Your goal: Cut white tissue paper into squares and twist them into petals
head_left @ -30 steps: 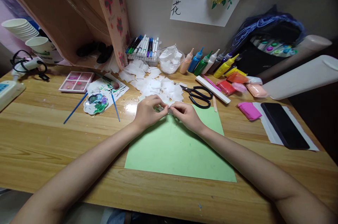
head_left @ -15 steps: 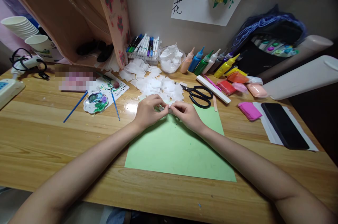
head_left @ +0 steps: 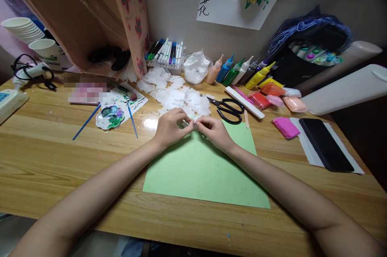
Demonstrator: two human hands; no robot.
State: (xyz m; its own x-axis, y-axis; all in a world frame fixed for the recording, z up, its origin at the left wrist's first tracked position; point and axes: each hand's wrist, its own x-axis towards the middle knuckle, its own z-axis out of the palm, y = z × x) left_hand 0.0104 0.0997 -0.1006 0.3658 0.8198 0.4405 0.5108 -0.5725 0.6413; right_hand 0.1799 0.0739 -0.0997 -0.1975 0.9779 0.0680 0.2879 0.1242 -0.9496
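Note:
My left hand [head_left: 171, 127] and my right hand [head_left: 215, 130] meet fingertip to fingertip over the far part of a green sheet of paper [head_left: 205, 172]. Both pinch a small piece of white tissue paper [head_left: 194, 122], mostly covered by my fingers. Just beyond them lies a loose pile of white tissue paper pieces [head_left: 181, 97]. Black-handled scissors [head_left: 229, 108] rest to the right of the pile, their blades towards it.
Behind stand a clear bowl [head_left: 196, 69] with white tissue, markers [head_left: 165, 53] and paint bottles [head_left: 231, 73]. A paint palette [head_left: 109, 118] and brushes [head_left: 86, 122] lie left. Clay packets [head_left: 286, 128] and a black phone [head_left: 326, 144] lie right.
Hardly anything differs. My fingertips have shifted very slightly around the tissue piece, and both hands stay in the same place.

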